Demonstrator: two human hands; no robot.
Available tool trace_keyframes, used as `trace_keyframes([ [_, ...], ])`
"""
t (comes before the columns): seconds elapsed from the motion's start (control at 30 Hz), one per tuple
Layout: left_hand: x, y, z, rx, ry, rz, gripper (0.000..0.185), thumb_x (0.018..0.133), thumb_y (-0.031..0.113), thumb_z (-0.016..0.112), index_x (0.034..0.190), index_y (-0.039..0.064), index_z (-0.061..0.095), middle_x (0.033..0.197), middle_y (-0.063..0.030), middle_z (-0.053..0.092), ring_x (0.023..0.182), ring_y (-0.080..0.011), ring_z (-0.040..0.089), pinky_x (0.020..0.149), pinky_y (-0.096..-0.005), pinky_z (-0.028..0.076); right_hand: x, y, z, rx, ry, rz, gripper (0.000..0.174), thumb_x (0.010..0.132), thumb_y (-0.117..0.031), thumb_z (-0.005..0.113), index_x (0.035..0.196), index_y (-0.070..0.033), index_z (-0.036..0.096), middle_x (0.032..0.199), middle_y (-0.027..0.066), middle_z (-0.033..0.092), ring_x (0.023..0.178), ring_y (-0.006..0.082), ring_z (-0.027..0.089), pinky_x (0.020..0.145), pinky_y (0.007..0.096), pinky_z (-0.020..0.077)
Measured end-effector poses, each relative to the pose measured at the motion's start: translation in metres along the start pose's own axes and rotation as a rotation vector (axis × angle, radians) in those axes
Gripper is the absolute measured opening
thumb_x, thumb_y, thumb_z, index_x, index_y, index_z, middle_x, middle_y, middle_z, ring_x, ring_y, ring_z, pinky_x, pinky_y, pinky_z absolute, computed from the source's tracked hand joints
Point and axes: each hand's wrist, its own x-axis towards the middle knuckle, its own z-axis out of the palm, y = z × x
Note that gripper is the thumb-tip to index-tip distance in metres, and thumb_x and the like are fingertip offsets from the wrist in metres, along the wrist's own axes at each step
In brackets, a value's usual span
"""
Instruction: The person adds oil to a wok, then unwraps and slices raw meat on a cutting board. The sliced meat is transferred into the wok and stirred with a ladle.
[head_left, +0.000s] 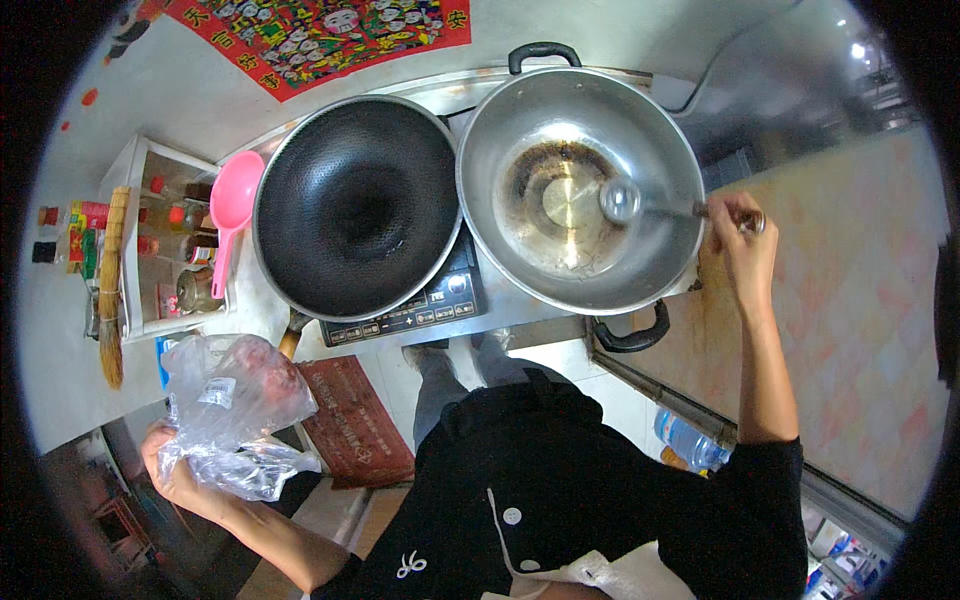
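Note:
At lower left, my left hand (166, 465) grips a clear plastic bag (221, 420) by its gathered part. Reddish contents (268, 369), which look like raw meat, show through the plastic, and a white label sticks to it. My right hand (748, 244) holds a metal ladle (621, 201) by its handle, over the right rim of a large two-handled metal pot (495, 247). The ladle's round bowl is inside the pot, blurred by motion. Brown-black marks ring the pot's shiny bottom; some clear liquid seems to lie there.
Left of the pot, a black wok (352, 210) stands on an induction cooker (450, 304). A pink plastic scoop (238, 191) lies beside a white rack (135, 247) of bottles and jars. A straw brush (112, 285) is farther left. A red mat (356, 420) lies below.

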Motion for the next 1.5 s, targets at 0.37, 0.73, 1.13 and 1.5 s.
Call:
trace_keyframes([
  [0.37, -0.007, 0.006, 0.007, -0.026, -0.019, -0.027, 0.017, 0.072, 0.004, 0.051, 0.089, 0.003, 0.055, 0.089, -0.0057, 0.053, 0.081, -0.0168, 0.053, 0.074, -0.0275, 0.046, 0.019, -0.037, 0.038, 0.213, 0.084, -0.076, 0.025, 0.087, -0.020, 0.061, 0.073, 0.001, 0.063, 0.058, 0.0027, 0.057, 0.047, 0.0072, 0.049, 0.043, 0.0228, 0.0363],
  [0.73, -0.015, 0.022, 0.018, -0.025, 0.017, -0.023, 0.014, 0.068, 0.001, 0.049, 0.081, 0.002, 0.054, 0.089, -0.0076, 0.052, 0.080, -0.0162, 0.051, 0.074, -0.0260, 0.044, 0.004, -0.044, 0.044, 0.188, 0.065, -0.011, 0.023, 0.085, -0.020, 0.063, 0.084, 0.003, 0.063, 0.063, 0.0030, 0.059, 0.056, 0.0088, 0.056, 0.051, 0.0244, 0.0435],
  [1.13, -0.007, 0.007, 0.009, -0.171, -0.047, 0.036, 0.011, 0.071, 0.003, 0.051, 0.081, 0.000, 0.053, 0.088, -0.0107, 0.053, 0.078, -0.0170, 0.052, 0.072, -0.0252, 0.043, -0.034, -0.046, 0.054, -0.071, 0.265, 0.097, 0.027, 0.084, -0.026, 0.063, 0.085, 0.001, 0.066, 0.061, 0.0062, 0.062, 0.056, 0.0097, 0.058, 0.054, 0.0277, 0.0455],
  [1.5, 0.001, -0.018, -0.008, -0.183, 0.036, -0.116, 0.012, 0.068, -0.005, 0.049, 0.078, 0.001, 0.054, 0.086, -0.0079, 0.053, 0.076, -0.0155, 0.053, 0.071, -0.0247, 0.046, -0.053, -0.066, 0.064, -0.103, 0.282, 0.027, 0.025, 0.085, -0.020, 0.063, 0.082, 0.004, 0.064, 0.061, 0.0046, 0.060, 0.049, 0.0073, 0.049, 0.044, 0.0226, 0.0370],
])
